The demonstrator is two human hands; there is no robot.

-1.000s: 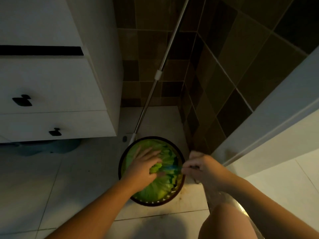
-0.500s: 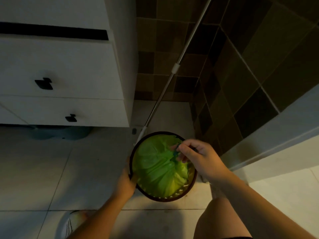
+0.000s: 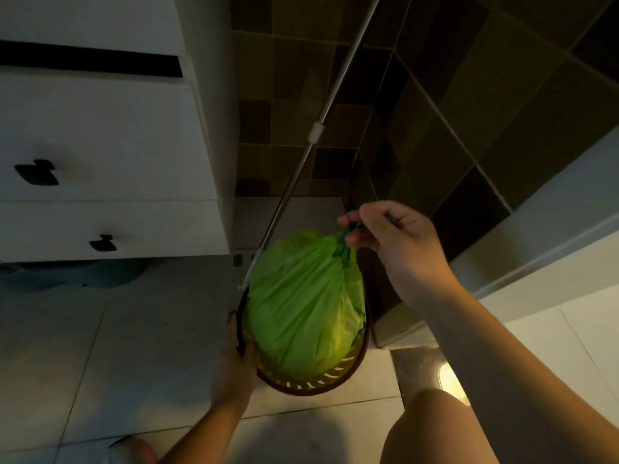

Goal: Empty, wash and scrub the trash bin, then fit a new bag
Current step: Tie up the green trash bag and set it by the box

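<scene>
One green bag (image 3: pixel 303 306) below right-hand grip (image 3: pixel 385 236)

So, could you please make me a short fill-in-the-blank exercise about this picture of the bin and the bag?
1. The right hand pinches the bag's tied top; the bag is coloured ____.
2. The left hand grips the ____ of the bin.
3. The mop pole leans against the ____ wall.
4. The white drawers have ____ handles.

Missing words: green; rim; tiled; black
</scene>
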